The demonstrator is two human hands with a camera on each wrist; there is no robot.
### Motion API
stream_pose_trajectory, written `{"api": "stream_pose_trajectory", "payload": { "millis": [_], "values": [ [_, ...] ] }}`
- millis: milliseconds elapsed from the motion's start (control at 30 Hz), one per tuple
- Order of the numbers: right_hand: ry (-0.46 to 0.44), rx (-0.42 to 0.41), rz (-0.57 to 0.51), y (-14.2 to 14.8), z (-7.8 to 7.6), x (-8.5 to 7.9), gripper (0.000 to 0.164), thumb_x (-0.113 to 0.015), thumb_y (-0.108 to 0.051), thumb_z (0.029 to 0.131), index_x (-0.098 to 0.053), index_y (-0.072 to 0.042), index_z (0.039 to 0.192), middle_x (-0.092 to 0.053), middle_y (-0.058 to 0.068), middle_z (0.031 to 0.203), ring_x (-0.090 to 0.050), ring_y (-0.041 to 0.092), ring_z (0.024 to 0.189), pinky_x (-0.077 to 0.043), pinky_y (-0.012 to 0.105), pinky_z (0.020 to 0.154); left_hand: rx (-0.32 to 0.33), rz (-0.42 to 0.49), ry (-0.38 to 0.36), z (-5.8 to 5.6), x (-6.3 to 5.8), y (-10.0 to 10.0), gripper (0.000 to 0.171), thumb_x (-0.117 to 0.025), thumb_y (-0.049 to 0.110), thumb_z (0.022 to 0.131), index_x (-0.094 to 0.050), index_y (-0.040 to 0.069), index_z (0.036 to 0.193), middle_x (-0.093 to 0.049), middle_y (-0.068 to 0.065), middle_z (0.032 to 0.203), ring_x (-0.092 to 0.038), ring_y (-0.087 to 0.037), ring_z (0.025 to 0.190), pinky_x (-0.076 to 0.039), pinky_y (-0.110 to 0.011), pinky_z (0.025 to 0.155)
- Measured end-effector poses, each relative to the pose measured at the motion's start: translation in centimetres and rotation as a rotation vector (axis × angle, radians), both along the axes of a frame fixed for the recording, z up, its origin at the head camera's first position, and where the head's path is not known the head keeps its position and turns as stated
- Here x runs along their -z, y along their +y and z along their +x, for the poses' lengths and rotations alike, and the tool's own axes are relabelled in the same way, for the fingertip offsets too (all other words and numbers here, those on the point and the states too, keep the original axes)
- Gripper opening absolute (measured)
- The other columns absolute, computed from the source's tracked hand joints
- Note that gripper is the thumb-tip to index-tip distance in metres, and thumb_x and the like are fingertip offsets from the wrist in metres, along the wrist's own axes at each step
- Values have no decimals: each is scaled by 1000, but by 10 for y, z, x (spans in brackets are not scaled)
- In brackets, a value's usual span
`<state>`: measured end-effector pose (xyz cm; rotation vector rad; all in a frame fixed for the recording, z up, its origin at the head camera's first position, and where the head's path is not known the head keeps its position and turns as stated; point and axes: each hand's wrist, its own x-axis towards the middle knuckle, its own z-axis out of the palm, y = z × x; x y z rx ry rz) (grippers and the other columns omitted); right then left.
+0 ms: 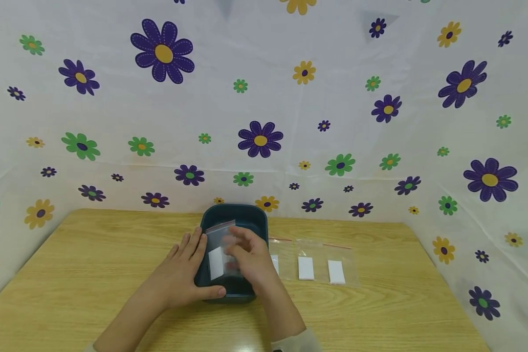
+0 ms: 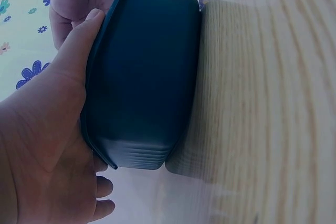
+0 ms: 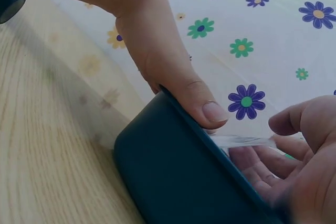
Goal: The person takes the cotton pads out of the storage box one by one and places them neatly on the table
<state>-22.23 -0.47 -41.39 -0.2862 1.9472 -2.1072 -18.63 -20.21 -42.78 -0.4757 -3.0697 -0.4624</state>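
Observation:
A dark teal plastic bin [image 1: 258, 215] stands upright on the wooden table. My left hand [image 1: 182, 274] rests on its left rim, fingers straight and thumb [image 2: 79, 45] spread along the near edge. Over the bin's opening lies a clear zip bag [image 1: 220, 234] with a red-lined top and a white rectangular piece [image 1: 216, 263] inside. My right hand [image 1: 251, 256] is over the bin's right side, its fingers blurred at the bag. From the right wrist, the bag's edge [image 3: 244, 141] touches those loosely bent fingers, while a gap separates thumb and index finger.
Right of the bin, several similar clear bags lie in a row on the table, among them a middle bag [image 1: 310, 248] and an outer bag [image 1: 352, 274]. A white flower-print cloth [image 1: 220, 107] hangs behind the table's back edge and on both sides.

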Motion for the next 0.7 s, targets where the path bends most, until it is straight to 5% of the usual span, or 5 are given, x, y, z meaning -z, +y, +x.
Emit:
{"api": "stream_pose_trajectory", "payload": {
  "millis": [367, 700],
  "values": [
    [5, 119, -50, 10, -4, -4, 66, -59, -3, 94, -37, -24, 153, -70, 6, 117, -67, 20, 96, -61, 36, 75, -5, 6, -11, -1, 1, 1, 128, -54, 89, 72, -22, -3, 156, -9, -21, 166, -14, -47, 150, -21, -65, 116],
    [-35, 98, -77, 16, -7, -7, 41, -62, -6, 96, -60, -9, 136, -68, 11, 123, -68, 18, 96, -60, 31, 77, -6, 16, -6, -2, 5, 2, 127, -57, 86, 73, -22, -2, 157, -7, -20, 167, -13, -47, 150, -19, -65, 117]
  ]
}}
